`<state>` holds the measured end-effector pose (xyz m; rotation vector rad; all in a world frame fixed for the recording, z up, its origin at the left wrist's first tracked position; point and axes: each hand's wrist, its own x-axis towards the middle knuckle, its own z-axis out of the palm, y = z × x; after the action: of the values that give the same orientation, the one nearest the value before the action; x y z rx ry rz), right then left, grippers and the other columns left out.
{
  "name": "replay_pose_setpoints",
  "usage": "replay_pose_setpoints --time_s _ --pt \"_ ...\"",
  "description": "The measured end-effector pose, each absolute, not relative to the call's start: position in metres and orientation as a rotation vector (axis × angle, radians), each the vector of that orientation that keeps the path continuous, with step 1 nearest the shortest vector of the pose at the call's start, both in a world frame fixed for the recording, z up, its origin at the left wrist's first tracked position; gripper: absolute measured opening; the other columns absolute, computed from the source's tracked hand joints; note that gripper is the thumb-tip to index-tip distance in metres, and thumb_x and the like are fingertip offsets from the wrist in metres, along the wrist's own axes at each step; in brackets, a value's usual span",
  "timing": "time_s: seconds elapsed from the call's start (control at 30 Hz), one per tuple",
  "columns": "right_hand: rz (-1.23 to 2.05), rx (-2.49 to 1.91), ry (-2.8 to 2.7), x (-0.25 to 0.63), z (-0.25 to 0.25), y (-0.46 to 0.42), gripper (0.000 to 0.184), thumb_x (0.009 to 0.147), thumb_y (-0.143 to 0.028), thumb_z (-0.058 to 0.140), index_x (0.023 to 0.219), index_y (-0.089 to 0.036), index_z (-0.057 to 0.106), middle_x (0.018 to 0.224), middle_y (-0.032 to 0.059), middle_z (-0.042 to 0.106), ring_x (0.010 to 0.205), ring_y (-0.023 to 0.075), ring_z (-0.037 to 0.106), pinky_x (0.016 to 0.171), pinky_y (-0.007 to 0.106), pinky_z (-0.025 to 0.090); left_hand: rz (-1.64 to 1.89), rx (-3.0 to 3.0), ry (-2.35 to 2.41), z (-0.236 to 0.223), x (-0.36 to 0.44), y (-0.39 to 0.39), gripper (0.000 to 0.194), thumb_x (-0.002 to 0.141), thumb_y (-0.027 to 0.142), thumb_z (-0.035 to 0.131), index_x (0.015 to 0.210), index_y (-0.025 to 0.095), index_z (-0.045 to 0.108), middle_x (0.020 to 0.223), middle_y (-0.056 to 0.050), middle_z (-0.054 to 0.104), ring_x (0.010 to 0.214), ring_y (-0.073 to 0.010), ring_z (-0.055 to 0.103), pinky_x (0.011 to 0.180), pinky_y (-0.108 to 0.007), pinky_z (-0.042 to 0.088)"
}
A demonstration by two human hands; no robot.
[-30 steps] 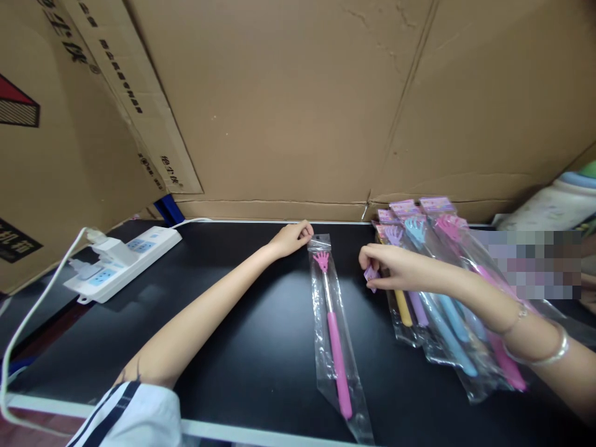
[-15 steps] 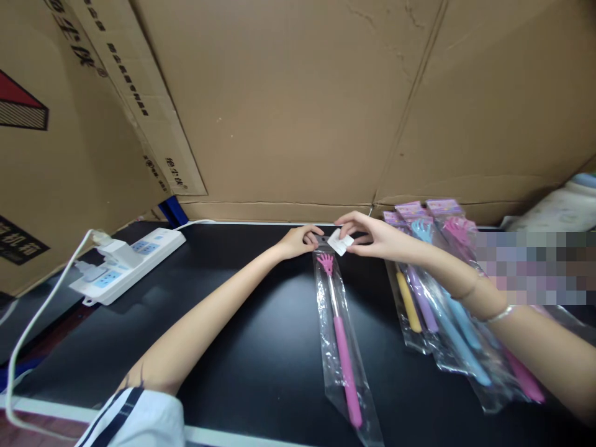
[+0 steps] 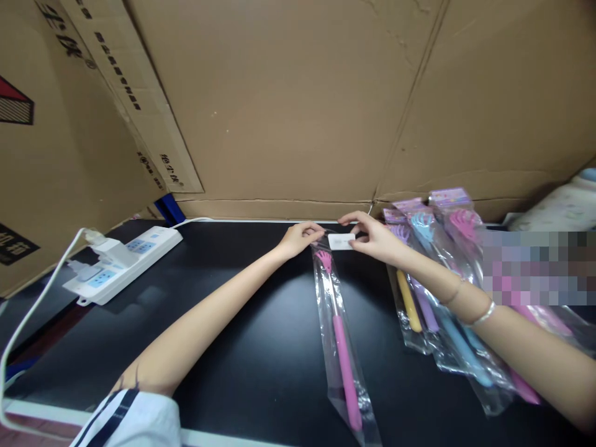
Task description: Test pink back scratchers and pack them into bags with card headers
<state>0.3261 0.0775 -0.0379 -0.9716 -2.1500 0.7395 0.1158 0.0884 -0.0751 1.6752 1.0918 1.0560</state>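
A pink back scratcher (image 3: 344,363) lies in a clear plastic bag (image 3: 321,316) on the black table, its hand-shaped head toward the far side. My left hand (image 3: 300,240) is closed, pinching the top end of this bag. Just to the right, my right hand (image 3: 376,241) holds a small white label (image 3: 339,241) between thumb and fingers, close beside the bag's top. The print on the label is too small to read. Under and beyond my right forearm lie several bagged back scratchers with blue (image 3: 468,357), yellow (image 3: 409,302) and purple (image 3: 426,308) handles, partly hidden.
A white power strip (image 3: 139,264) with plugs and a white cable is at the left. Cardboard panels (image 3: 288,112) stand along the back and left of the table (image 3: 242,360). A pale patterned object (image 3: 559,202) lies at the far right, near a blurred-out patch.
The white label has turned from tilted to nearly level beside the bag's top. My right forearm has shifted slightly left. My left hand still pinches the bag. The view has shifted a little.
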Motion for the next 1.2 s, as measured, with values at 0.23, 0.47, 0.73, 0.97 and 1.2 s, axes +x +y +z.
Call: replay_pose_setpoints --time_s 0.23,0.47,0.73,0.97,1.2 --pt "0.808 -0.951 -2.076 0.33 -0.031 0.082 0.028 0.067 -0.021 0.057 0.094 -0.018 0.053 0.077 0.0015 0.056 0.074 0.0149 0.057 0.072 0.031 0.05 1.085 1.484 1.042 -0.072 0.128 0.082 0.023 0.084 0.033 0.058 0.091 0.012 0.063 0.088 -0.007 0.068 0.07 -0.01 0.063 0.077 -0.026 0.049" --pt "0.706 -0.949 -1.988 0.328 -0.028 0.081 0.017 0.07 -0.029 0.059 0.082 -0.017 0.058 0.084 0.0051 0.062 0.078 0.0171 0.057 0.079 0.036 0.047 1.021 1.401 1.053 -0.073 0.134 0.075 0.029 0.086 0.04 0.055 0.095 0.013 0.063 0.086 -0.007 0.069 0.073 -0.011 0.064 0.078 -0.027 0.048" --pt "0.751 -0.951 -1.908 0.327 -0.038 0.083 0.022 0.07 -0.034 0.059 0.083 -0.019 0.049 0.077 0.0013 0.056 0.063 0.0116 0.054 0.062 0.028 0.048 0.966 1.359 1.052 -0.073 0.137 0.07 0.03 0.084 0.043 0.057 0.094 0.015 0.058 0.091 -0.006 0.069 0.072 -0.0119 0.066 0.073 -0.025 0.049" --pt "0.704 -0.996 -1.943 0.327 -0.045 0.084 0.018 0.067 -0.027 0.06 0.08 -0.018 0.051 0.074 0.0005 0.055 0.066 0.0124 0.054 0.067 0.029 0.046 0.961 1.317 1.035 -0.073 0.139 0.069 0.018 0.089 0.031 0.052 0.096 0.015 0.056 0.091 -0.006 0.068 0.072 -0.01 0.067 0.075 -0.023 0.048" --pt "0.662 -1.056 -1.921 0.326 -0.05 0.083 0.018 0.068 -0.023 0.059 0.084 -0.017 0.055 0.072 0.0013 0.057 0.068 0.0143 0.056 0.068 0.031 0.046 0.951 1.27 1.011 -0.07 0.142 0.064 0.021 0.094 0.025 0.043 0.107 0.015 0.057 0.1 -0.008 0.069 0.08 -0.011 0.067 0.078 -0.023 0.047"
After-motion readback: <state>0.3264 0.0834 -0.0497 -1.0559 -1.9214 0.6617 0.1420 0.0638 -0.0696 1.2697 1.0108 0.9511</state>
